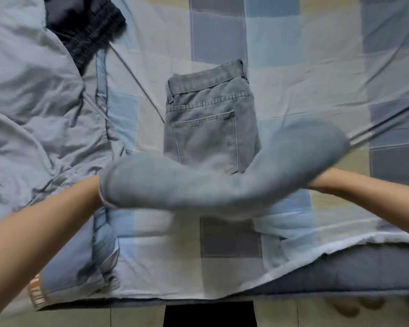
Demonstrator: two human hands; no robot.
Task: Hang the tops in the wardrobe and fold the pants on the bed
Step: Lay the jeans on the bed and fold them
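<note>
We see the checked bed sheet (305, 67) filling the frame, a pale blue duvet (33, 102) heaped at left. Grey jeans (208, 119) lie at centre, their blurred legs lifted across the lower middle. A dark garment (87, 27) sits upper left. Our left hand (97, 192) and right hand (316, 180) are buried in denim; we cannot tell the grip.

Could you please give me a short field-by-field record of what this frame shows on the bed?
garment in work: grey jeans, waistband end flat on the bed, back pocket up
lifted part: the legs' end, blurred, raised over the lower jeans
left hand: hidden behind the lifted denim; only the forearm shows
right hand: hidden likewise
surface: checked bedsheet
other items: grey-blue duvet at left; dark garment at top left
fold state: not yet finished
</note>
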